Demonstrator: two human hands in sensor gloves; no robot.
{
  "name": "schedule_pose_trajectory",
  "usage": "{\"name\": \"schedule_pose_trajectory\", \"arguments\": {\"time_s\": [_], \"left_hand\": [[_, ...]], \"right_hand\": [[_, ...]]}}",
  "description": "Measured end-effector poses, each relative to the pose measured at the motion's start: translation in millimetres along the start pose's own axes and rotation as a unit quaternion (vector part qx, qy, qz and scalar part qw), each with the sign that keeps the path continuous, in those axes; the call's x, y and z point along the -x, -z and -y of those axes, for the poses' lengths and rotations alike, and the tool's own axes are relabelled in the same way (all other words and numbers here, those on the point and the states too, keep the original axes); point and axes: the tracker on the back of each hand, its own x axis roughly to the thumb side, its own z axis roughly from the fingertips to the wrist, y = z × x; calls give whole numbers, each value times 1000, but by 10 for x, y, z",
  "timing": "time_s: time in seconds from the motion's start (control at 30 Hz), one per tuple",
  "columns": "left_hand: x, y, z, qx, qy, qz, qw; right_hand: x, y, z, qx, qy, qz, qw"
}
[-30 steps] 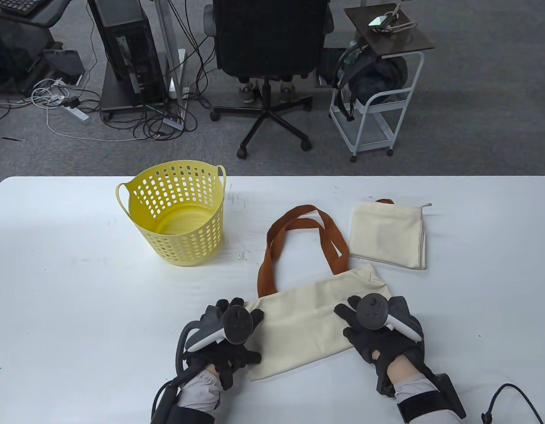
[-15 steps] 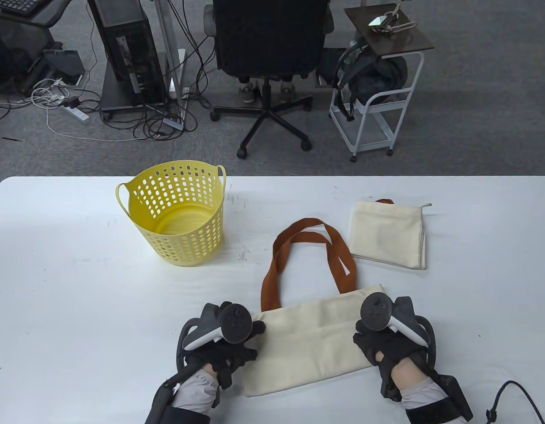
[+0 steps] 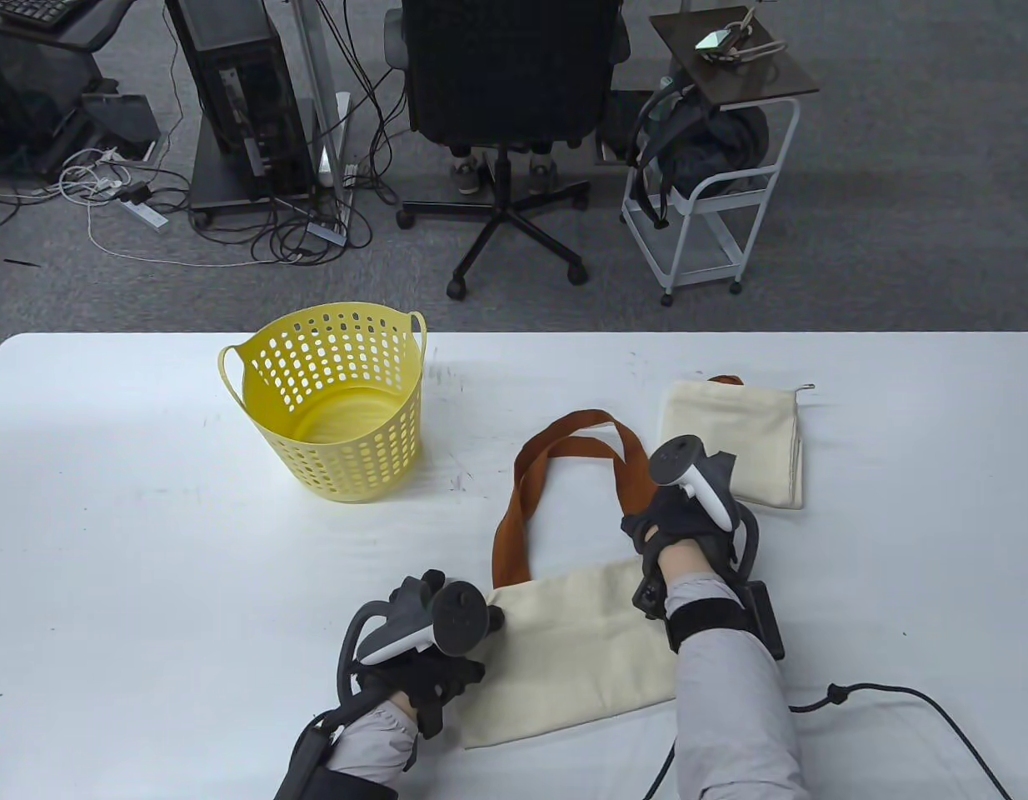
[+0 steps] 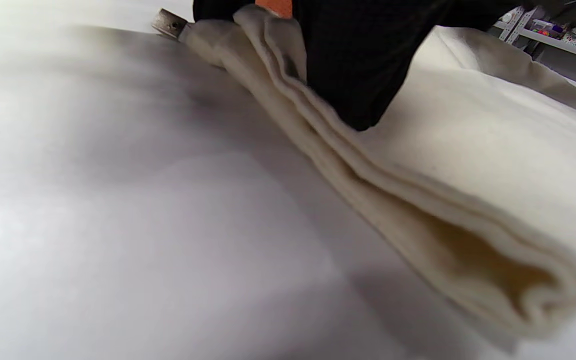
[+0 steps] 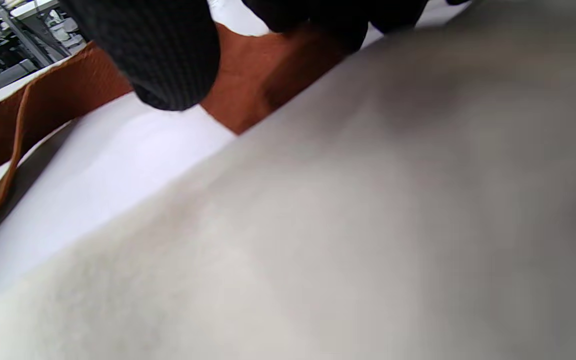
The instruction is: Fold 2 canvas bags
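Note:
A cream canvas bag [image 3: 581, 650], folded in half, lies near the table's front edge. Its brown handles [image 3: 564, 450] loop away from me. My left hand [image 3: 447, 633] grips the bag's left edge; in the left wrist view a gloved finger [image 4: 348, 65] lies on the stacked layers [image 4: 468, 175]. My right hand [image 3: 651, 521] reaches over the bag onto the right strap. In the right wrist view its fingers [image 5: 168, 60] hover spread over the brown strap [image 5: 248, 85], above the cream cloth [image 5: 318, 250]. A second bag [image 3: 731, 442] lies folded small at the right.
A yellow perforated basket [image 3: 331, 400] stands on the white table [image 3: 147, 542] at the back left. A black cable [image 3: 897, 692] trails from my right arm across the front right. A chair and a trolley stand beyond the table's far edge.
My right hand has let go of the bag's right edge and moved forward to the right brown strap. The bag slid a little toward me. My left hand has stayed at the left edge.

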Motion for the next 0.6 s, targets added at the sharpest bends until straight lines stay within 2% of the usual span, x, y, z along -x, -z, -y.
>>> {"name": "schedule_pose_trajectory", "arguments": {"time_s": [0.1,0.2,0.27,0.33,0.4,0.43,0.47,0.6], "left_hand": [[8,8,-5,5,-10,-1,1000],[12,16,-8,9,-15,-1,1000],[16,18,-9,11,-19,-1,1000],[21,19,-11,11,-20,-1,1000],[24,19,-12,12,-21,-1,1000],[23,19,-12,12,-21,-1,1000],[24,21,-12,12,-21,-1,1000],[23,24,-13,10,-20,-1,1000]], "right_hand": [[-278,9,-121,28,-53,19,998],[-493,-12,-219,30,-75,43,996],[-611,-33,-272,11,-70,59,996],[-720,-53,-338,-34,-65,57,996],[-808,-65,-423,-101,-64,42,992],[-826,-67,-448,-116,-64,37,991],[-855,-72,-485,-125,-65,29,990],[-938,-82,-606,-106,-82,9,991]]}}
